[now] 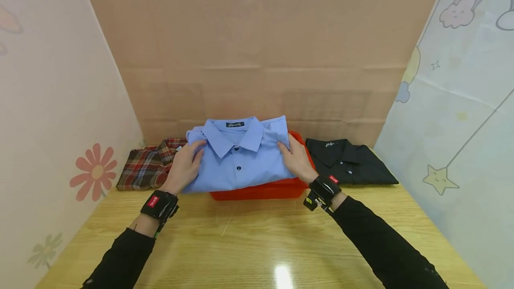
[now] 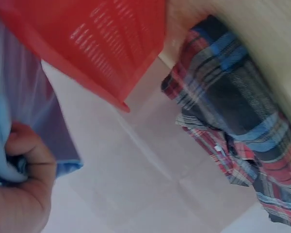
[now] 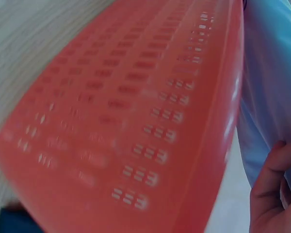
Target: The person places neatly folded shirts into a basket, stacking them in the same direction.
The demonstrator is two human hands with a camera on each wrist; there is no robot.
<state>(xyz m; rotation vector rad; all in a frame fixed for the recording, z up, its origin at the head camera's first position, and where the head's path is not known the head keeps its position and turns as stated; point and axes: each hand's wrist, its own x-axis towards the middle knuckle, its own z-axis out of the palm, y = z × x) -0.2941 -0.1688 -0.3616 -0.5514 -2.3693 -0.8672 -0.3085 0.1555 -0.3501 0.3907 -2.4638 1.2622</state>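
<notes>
Left hand (image 1: 185,167) and right hand (image 1: 296,159) each grip a side of the folded shirt (image 1: 239,157) over the basket (image 1: 257,189). Soft, light fabric; support both edges.

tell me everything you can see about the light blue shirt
The light blue shirt is a folded, collared button-up of smooth woven-looking cloth, with dark buttons and a dark label inside the collar. It lies collar-up over the red basket, wider than it. The left hand grips its left edge, the right hand its right edge.
</notes>
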